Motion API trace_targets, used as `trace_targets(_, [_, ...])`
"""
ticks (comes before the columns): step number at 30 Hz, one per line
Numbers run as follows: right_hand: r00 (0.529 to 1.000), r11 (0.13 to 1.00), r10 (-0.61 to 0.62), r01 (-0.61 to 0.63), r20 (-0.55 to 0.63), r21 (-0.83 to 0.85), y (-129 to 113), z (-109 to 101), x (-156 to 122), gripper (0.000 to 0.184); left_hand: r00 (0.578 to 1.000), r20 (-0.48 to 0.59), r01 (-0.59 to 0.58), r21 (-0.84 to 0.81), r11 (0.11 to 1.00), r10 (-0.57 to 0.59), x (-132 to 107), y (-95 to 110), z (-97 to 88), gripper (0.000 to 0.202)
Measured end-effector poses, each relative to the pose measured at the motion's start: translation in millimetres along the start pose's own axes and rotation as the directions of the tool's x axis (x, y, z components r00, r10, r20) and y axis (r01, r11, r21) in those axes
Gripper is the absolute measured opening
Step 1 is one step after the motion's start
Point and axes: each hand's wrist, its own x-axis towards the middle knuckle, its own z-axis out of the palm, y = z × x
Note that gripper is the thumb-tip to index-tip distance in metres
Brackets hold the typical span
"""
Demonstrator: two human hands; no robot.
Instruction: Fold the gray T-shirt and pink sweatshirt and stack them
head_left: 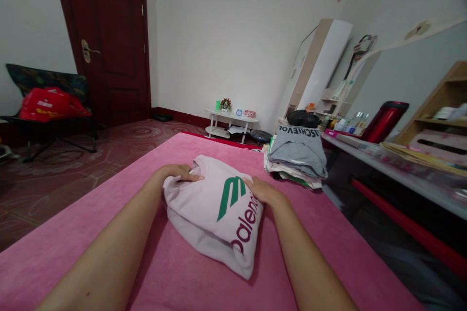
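A folded pale pink sweatshirt (207, 204) with a green logo and dark red lettering lies at the middle of the pink bed cover. My left hand (180, 173) grips its far left edge, thumb on top and the other fingers tucked out of sight in the fabric. At the right edge my right hand (260, 189) holds it the same way, thumb over the print and fingers hidden behind the cloth. The near corner of the sweatshirt points toward me and its lower layers bulge a little.
A stack of folded clothes (297, 155), grey shirt on top, sits at the bed's far right corner. Beside it runs a dressing table (401, 170) with bottles and a red cylinder (385, 121). A folding chair (54, 77) holding a red bag (51, 104) stands left.
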Motion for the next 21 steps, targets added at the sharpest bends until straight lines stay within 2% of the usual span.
trace_targets(2, [0.999, 0.998, 0.01, -0.012, 0.036, 0.069, 3.4, 1.1, -14.5, 0.061, 0.999, 0.038, -0.014, -0.06, 0.998, 0.016, -0.2, 0.9, 2.3, 0.059])
trace_targets(4, [0.99, 0.96, 0.039, -0.074, 0.134, 0.271, 8.9, 1.2, -34.6, 0.071, 0.997, 0.071, -0.033, -0.123, 0.992, 0.042, -1.2, 3.1, 5.0, 0.058])
trace_targets(6, [0.977, 0.856, 0.063, -0.159, 0.205, 0.492, 15.3, 2.4, -57.1, 0.08, 0.995, 0.074, -0.053, -0.149, 0.987, 0.064, -2.5, 8.2, 7.0, 0.059])
trace_targets(7, [0.976, 0.8, 0.075, -0.181, 0.205, 0.572, 17.8, 3.1, -67.5, 0.083, 0.995, 0.066, -0.069, -0.148, 0.987, 0.08, -2.8, 12.6, 7.7, 0.06])
trace_targets(8, [0.981, 0.751, 0.083, -0.179, 0.177, 0.636, 19.4, 3.2, -76.1, 0.086, 0.993, 0.052, -0.095, -0.141, 0.985, 0.103, -2.8, 18.4, 8.6, 0.061])
trace_targets(10, [0.995, 0.675, 0.085, -0.1, 0.057, 0.731, 19.1, -3.2, -86.4, 0.088, 0.987, 0.004, -0.161, -0.098, 0.982, 0.162, -1.0, 35.0, 13.5, 0.065])
trace_targets(12, [0.993, 0.68, 0.073, 0.019, -0.094, 0.733, 15.8, -25.7, -86.4, 0.085, 0.975, -0.049, -0.217, -0.045, 0.975, 0.215, 3.6, 58.1, 27.9, 0.069])
trace_targets(14, [0.966, 0.751, 0.063, 0.118, -0.249, 0.649, 15.1, -66.3, -78.7, 0.084, 0.954, -0.103, -0.289, -0.067, 0.955, 0.282, 10.3, 85.2, 57.0, 0.071])
trace_targets(17, [0.904, 0.845, 0.11, 0.134, -0.413, 0.518, 31.3, -137.5, -63.1, 0.086, 0.892, -0.152, -0.45, -0.242, 0.859, 0.425, 21.6, 125.0, 123.6, 0.074])
trace_targets(19, [0.877, 0.935, 0.14, 0.035, -0.459, 0.352, 54.9, -169.6, -56.0, 0.086, 0.871, -0.115, -0.489, -0.302, 0.819, 0.478, 28.3, 146.3, 169.2, 0.08])
trace_targets(21, [0.889, 0.984, 0.132, -0.062, -0.438, 0.17, 83.7, -180.9, -53.6, 0.091, 0.871, -0.155, -0.492, -0.263, 0.83, 0.467, 33.5, 160.7, 203.2, 0.091])
